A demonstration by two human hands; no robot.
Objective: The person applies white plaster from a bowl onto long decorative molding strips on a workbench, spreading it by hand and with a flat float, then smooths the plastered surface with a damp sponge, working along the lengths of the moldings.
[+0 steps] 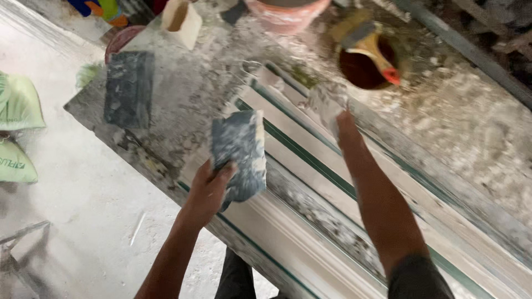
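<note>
— What is the left hand (pixel 208 191) holding?

— A flat, dark board (pixel 239 155), smeared and crusted with pale plaster along its right edge. The fingers are closed around its lower end, and it stands tilted up over the near part of the long moulding (pixel 310 221).

— And the right hand (pixel 342 123)?

— It reaches further out along the moulding, fingers closed on a crumpled whitish rag or wad (pixel 327 102) pressed against the far end of the white piece. The picture is blurred there, so I cannot tell exactly what the wad is.

— What does the moulding look like?

— Long white strips running diagonally, with thin green lines between them and grey crumbly plaster in one channel.

— The surface (pixel 183 88)?

— Grey, rough, caked with dried plaster splashes. A second dark slab (pixel 129 88) lies flat near its left corner. At the far side stands a round pot of brown liquid (pixel 366 63) with a brush (pixel 372 49) in it, plus an orange bucket (pixel 285 14) and a small open box (pixel 182 21).

— The room?

— A dusty pale floor (pixel 83 210) on the left, with green sacks (pixel 16 127) lying at its edge.
</note>
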